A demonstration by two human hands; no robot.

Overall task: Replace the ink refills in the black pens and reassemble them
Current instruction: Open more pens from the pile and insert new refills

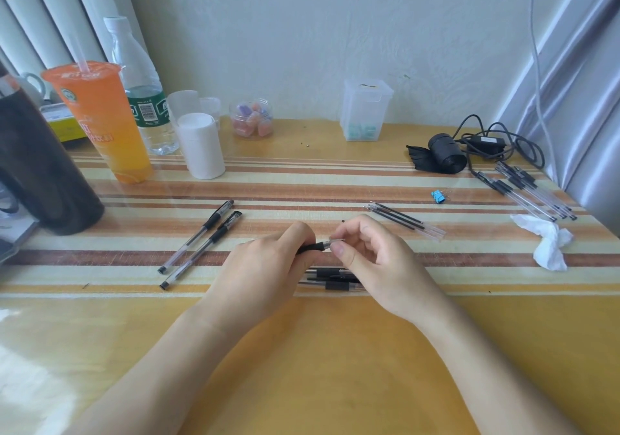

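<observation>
1. Left hand [268,267]: your grip is clamped, fingers curled round the black rubber section of a black pen [312,247]. You hold the pen just above the table [302,350], near its middle, roughly level, with its front end pointing right.
2. Right hand [372,260]: your grip is closed in a pinch, thumb and forefinger on the clear front end of that same pen. The other fingers are loosely curled.
3. Loose pens [335,280]: lying flat on the table directly under your hands and partly hidden by them. Count cannot be told.
4. Two capped pens [198,236]: side by side on the table to your left, slanted, caps at the far end.
5. Ink refills [399,218]: a small cluster lying together on the table, just beyond your right hand.
6. Bundle of pens [530,189]: clear-barrelled, at the far right edge.
7. Blue binder clip [437,196]: between the refills and the bundle.
8. Crumpled tissue [550,243]: near the right edge, just beside the bundle's near end.
9. Orange drink cup [100,122] with straw, water bottle [141,89] and white roll [200,146]: far left, close together.
10. Clear jar [251,119] of coloured pieces and clear plastic box [365,109]: by the wall.
11. Black roll [446,154] and power adapter [484,141] with tangled cable: far right.
</observation>
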